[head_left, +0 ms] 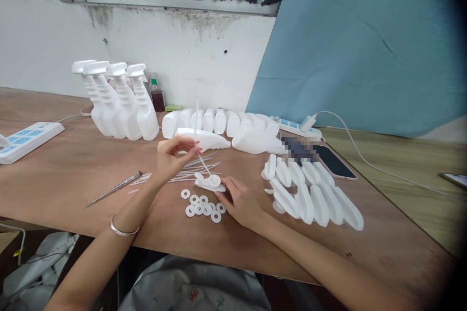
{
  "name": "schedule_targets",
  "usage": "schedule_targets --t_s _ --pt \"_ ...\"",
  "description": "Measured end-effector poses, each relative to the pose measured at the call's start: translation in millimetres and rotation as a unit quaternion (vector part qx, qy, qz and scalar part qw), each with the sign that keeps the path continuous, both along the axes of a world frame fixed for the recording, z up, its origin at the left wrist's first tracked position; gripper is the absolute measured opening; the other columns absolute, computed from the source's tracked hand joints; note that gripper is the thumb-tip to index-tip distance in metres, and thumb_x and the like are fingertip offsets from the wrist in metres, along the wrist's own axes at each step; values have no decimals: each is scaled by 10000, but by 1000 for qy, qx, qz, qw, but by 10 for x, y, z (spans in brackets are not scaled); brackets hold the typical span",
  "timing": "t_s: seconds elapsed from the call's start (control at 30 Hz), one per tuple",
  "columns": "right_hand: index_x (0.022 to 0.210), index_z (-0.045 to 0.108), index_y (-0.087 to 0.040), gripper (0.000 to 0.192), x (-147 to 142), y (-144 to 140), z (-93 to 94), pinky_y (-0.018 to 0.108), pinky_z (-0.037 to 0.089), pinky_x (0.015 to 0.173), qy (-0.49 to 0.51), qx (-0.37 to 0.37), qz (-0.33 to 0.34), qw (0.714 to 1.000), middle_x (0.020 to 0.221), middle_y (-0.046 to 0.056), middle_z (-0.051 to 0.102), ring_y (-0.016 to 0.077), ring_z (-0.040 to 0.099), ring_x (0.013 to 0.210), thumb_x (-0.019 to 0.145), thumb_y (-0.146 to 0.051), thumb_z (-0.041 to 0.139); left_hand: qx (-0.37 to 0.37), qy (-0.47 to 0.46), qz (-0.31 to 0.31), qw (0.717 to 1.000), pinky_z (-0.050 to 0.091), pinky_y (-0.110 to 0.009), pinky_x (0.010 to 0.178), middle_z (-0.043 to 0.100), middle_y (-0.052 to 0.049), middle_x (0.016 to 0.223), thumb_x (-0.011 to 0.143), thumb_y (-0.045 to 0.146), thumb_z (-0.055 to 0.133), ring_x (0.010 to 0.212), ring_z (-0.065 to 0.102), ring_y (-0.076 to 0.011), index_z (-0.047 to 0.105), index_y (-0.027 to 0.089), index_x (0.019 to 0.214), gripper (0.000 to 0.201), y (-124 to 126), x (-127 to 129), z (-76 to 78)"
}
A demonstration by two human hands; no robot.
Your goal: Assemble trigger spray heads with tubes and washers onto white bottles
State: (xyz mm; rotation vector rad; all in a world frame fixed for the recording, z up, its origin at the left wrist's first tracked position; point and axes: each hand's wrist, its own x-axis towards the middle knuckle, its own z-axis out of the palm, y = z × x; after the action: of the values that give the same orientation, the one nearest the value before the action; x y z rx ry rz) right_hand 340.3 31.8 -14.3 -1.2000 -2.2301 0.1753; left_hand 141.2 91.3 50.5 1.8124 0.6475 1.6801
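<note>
While the brown table [164, 238] spread wide, four spray bottles [126, 107] stood upright towards its back left. The right hand [241, 201], fingers partly closed, held a white plastic part [214, 181] at mid-table; the left hand [171, 153], thumb and fingertips pinched, held a thin tube [204, 164] slanting down to it. Small white rings [202, 209] lay just nearer.

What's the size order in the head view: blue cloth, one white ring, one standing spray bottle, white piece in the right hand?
Largest: blue cloth
Next: standing spray bottle
Then: white piece
Smallest: white ring
</note>
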Motion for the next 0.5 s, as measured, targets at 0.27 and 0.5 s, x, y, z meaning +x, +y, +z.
schedule_targets --t_s 0.27,0.5 --pt "979 489 -162 147 -6 -2 -11 369 462 716 3 8 -4 1000 901 81 586 222 549 829 845 -216 462 -57 76 -85 992 550 -241 609 661 -27 701 746 220 633 654 653 -146 584 132 844 141 -79 155 -112" --pt "1011 483 -163 172 -6 10 -22 381 469 748 8 17 1 1000 929 93 589 228 554 866 857 -234 454 -61 216 -128 966 508 -218 675 686 -20 756 762 247 618 671 631 -118 637 140 834 131 -70 263 -275"
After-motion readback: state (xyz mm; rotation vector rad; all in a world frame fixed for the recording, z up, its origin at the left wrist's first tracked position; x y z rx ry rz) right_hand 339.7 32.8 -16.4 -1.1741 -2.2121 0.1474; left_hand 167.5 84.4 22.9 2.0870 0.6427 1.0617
